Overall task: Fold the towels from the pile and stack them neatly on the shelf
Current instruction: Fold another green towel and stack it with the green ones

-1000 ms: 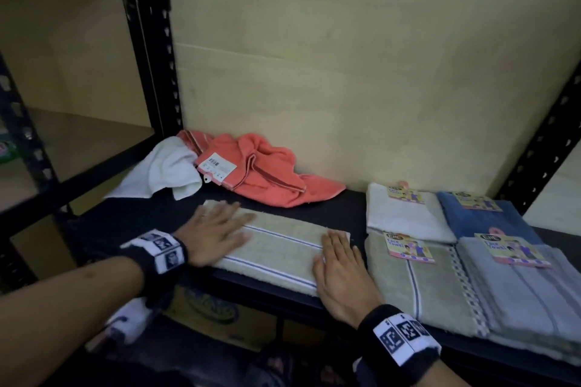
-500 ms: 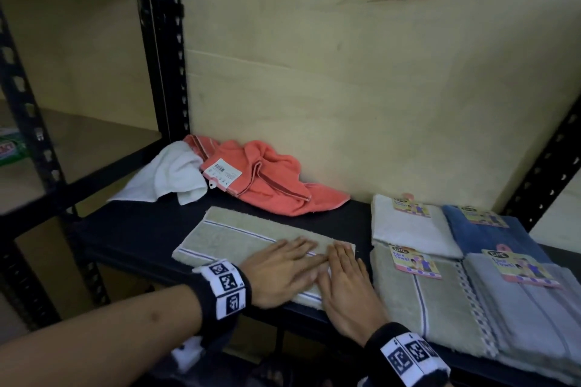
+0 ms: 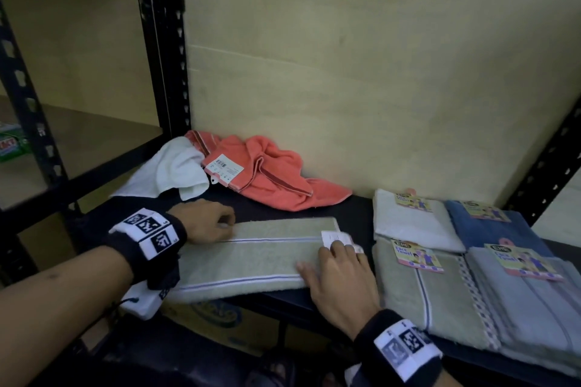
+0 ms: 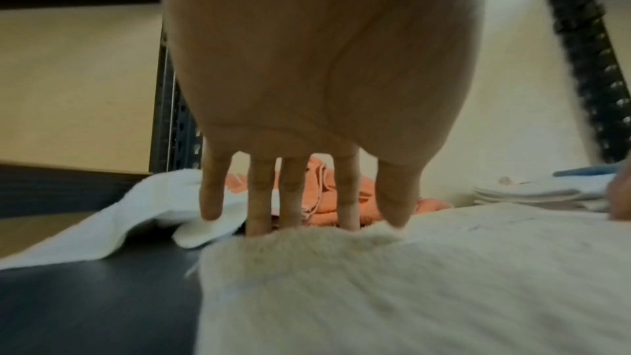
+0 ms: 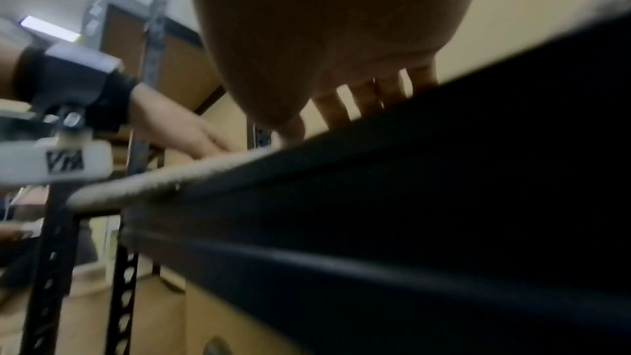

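Left hand (image 3: 207,223) is on the far left corner of the folded pale green striped towel (image 3: 251,258), its fingers (image 4: 259,199) reaching down over the towel's back edge, tips hidden behind the pile, thumb on top: a pinch on that corner, it seems. Right hand (image 3: 342,280) lies flat on the towel's right end, fingers (image 3: 338,248) straight and pressing, their tips touching a white paper tag (image 3: 334,237) at the far right corner. The towel lies on the black metal shelf (image 3: 352,210), its near edge overhanging the shelf's front lip just under the right palm.

Beyond the left fingers sit a crumpled white towel (image 3: 169,170) and, touching it, a crumpled coral towel (image 3: 270,179) with a barcode label, both against the pale wooden back panel (image 3: 345,88). Just beside the right fingers, a folded pale green towel (image 3: 418,302); behind it a folded white towel (image 3: 412,223). Further right lie a folded grey towel (image 3: 528,311) and a folded blue towel (image 3: 490,226), each carrying a printed card label.
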